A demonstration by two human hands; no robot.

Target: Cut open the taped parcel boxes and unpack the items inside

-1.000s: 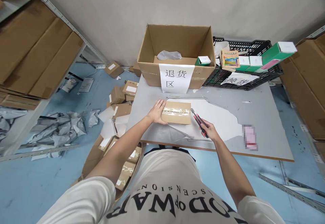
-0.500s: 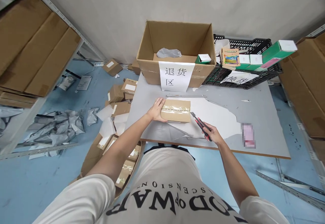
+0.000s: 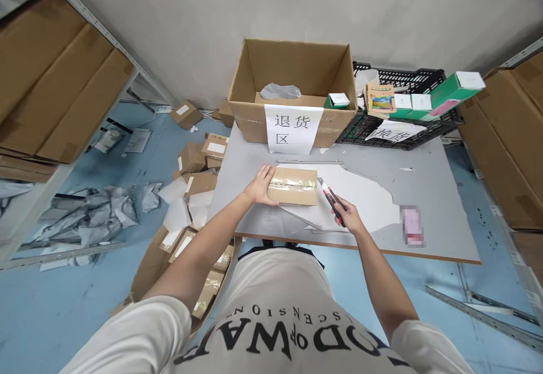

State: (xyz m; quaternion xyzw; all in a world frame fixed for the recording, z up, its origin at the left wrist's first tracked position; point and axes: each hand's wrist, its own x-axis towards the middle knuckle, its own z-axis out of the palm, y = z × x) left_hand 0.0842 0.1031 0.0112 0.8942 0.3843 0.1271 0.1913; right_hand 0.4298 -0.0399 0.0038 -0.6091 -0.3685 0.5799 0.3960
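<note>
A small taped cardboard box (image 3: 293, 188) lies on a white sheet (image 3: 360, 196) on the grey table (image 3: 441, 176). My left hand (image 3: 261, 185) grips the box's left end, thumb at the near side and fingers over the far corner. In my right hand (image 3: 348, 215) is a red and black utility knife (image 3: 332, 200), held in closed fingers. Its blade points up and left, with the tip at the right end of the box near the tape seam. Whether the tip touches the cardboard, I cannot tell.
Behind the box stand a large open carton (image 3: 250, 122) with a paper sign (image 3: 293, 129) and a black crate (image 3: 354, 130) holding green boxes. A blurred pink item (image 3: 412, 226) lies at right. Parcels in a carton (image 3: 146, 272) and grey plastic bags (image 3: 106, 215) are on the floor at left.
My right hand has turned the knife steeper and moved its tip slightly up, closer to the box's upper right side. My left hand stays on the box. The view has shifted slightly.
</note>
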